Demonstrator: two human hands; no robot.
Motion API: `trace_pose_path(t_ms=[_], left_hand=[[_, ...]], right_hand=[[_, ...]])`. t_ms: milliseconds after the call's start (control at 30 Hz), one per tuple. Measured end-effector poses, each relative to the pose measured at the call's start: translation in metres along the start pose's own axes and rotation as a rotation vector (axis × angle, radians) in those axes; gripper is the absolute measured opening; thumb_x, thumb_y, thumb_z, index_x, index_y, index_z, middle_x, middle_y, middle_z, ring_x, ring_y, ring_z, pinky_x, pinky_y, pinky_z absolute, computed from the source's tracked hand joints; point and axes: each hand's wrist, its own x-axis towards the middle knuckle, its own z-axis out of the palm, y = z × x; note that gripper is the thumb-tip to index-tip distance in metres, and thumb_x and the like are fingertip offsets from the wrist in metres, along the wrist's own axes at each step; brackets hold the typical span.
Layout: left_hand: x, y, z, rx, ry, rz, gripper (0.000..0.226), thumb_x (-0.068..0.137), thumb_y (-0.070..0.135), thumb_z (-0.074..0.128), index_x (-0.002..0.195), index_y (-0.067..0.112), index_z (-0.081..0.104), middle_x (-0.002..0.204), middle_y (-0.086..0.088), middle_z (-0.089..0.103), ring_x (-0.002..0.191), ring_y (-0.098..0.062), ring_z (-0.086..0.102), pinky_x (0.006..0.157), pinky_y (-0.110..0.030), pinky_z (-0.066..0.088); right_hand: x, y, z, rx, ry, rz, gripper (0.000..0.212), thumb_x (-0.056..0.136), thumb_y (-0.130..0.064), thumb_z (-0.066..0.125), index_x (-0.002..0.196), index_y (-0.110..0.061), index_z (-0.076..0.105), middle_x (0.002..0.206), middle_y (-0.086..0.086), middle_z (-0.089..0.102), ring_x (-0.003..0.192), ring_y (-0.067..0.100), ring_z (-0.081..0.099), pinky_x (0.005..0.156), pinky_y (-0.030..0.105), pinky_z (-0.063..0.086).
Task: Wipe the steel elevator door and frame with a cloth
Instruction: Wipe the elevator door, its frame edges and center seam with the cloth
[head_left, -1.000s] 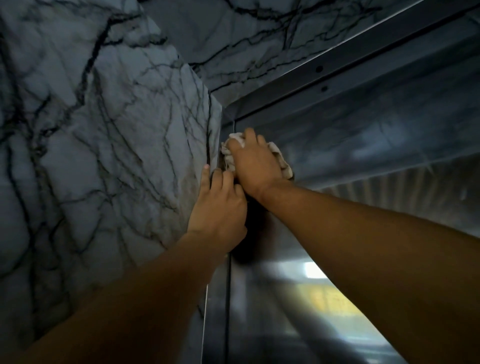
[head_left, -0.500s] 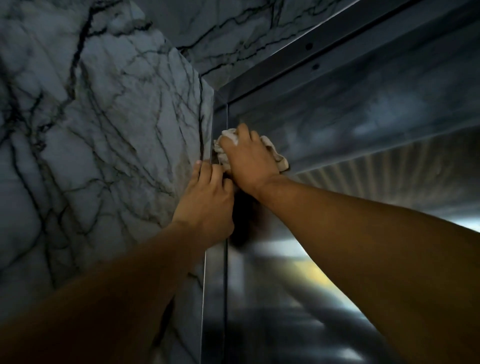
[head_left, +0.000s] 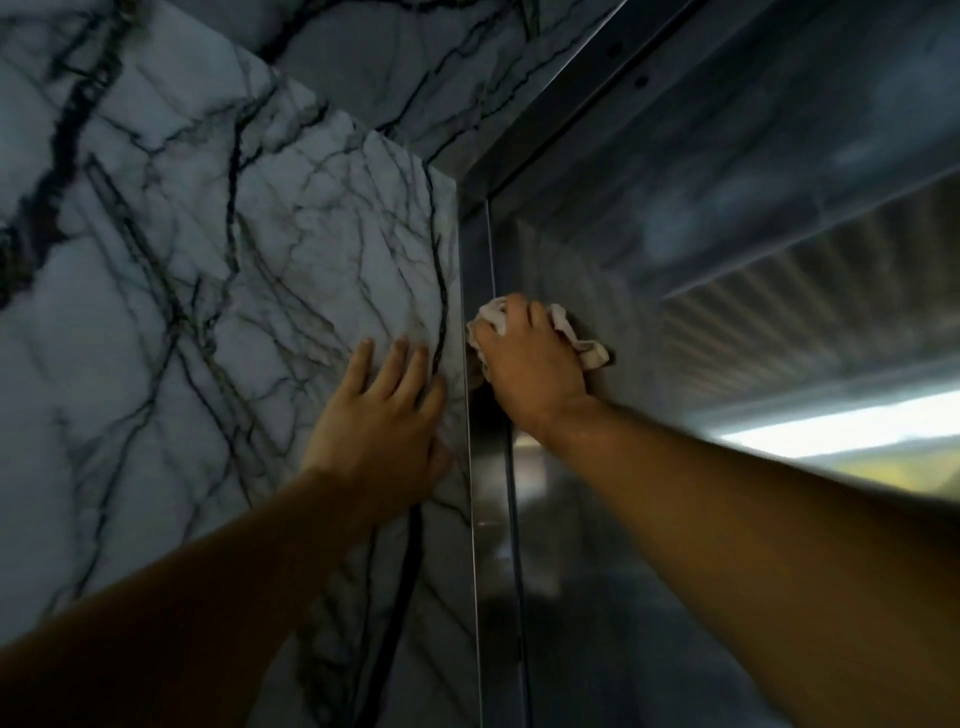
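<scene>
Right hand (head_left: 530, 364), fingers curled over a crumpled whitish cloth (head_left: 582, 343), presses it against the brushed steel elevator door (head_left: 597, 270), just beside the vertical steel frame (head_left: 475, 270). Left hand (head_left: 384, 415), fingers straight, rests flat on dark-veined white marble wall (head_left: 208, 234) left of the frame.

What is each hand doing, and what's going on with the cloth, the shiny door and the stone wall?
Right hand: curled round the cloth, pressing it on the steel.
Cloth: crumpled, pale, mostly hidden under the right hand.
Left hand: flat, fingers spread, resting on the wall.
Wall: marble, dark veins, bare.
Frame: steel strip beside the wall; cloth at its edge.
Door: steel, shiny with blurred reflections.
</scene>
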Motion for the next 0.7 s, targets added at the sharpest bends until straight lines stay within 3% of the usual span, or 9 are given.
trace_pose_path(t_ms=[167, 300, 500, 700], left_hand=[[-0.027, 0.006, 0.001, 0.009, -0.02, -0.05, 0.076, 0.092, 0.059, 0.018, 0.155, 0.015, 0.02, 0.164, -0.019, 0.009, 0.152, -0.036, 0.004, 0.12, -0.059, 0.003], [-0.043, 0.013, 0.006, -0.005, -0.001, -0.055, 0.079, 0.092, 0.058, 0.019, 0.152, 0.008, 0.03, 0.161, -0.022, 0.02, 0.151, -0.038, 0.013, 0.119, -0.061, 0.007], [-0.059, 0.025, 0.009, 0.028, 0.023, -0.073, 0.081, 0.09, 0.058, 0.017, 0.151, 0.005, 0.03, 0.16, -0.025, 0.02, 0.15, -0.039, 0.013, 0.119, -0.061, 0.009], [-0.056, 0.025, 0.01, 0.041, 0.061, -0.088, 0.082, 0.089, 0.06, 0.022, 0.146, 0.003, 0.036, 0.157, -0.027, 0.025, 0.148, -0.041, 0.018, 0.117, -0.063, 0.012]], right_hand=[[-0.036, -0.011, -0.004, 0.02, -0.012, -0.005, 0.041, 0.083, -0.016, 0.052, 0.124, -0.02, 0.054, 0.131, 0.018, 0.044, 0.109, 0.034, 0.047, 0.099, 0.048, 0.035], [-0.064, -0.016, -0.005, 0.028, -0.019, -0.021, 0.039, 0.085, -0.019, 0.042, 0.121, -0.02, 0.057, 0.126, 0.018, 0.048, 0.106, 0.034, 0.05, 0.097, 0.049, 0.037], [-0.094, -0.027, -0.01, 0.054, -0.107, -0.019, 0.04, 0.09, -0.018, 0.05, 0.13, -0.019, 0.05, 0.137, 0.019, 0.039, 0.118, 0.036, 0.042, 0.105, 0.051, 0.031], [-0.116, -0.038, -0.014, 0.037, -0.144, -0.006, 0.039, 0.093, -0.02, 0.048, 0.132, -0.018, 0.049, 0.136, 0.019, 0.039, 0.118, 0.035, 0.043, 0.1, 0.05, 0.032]])
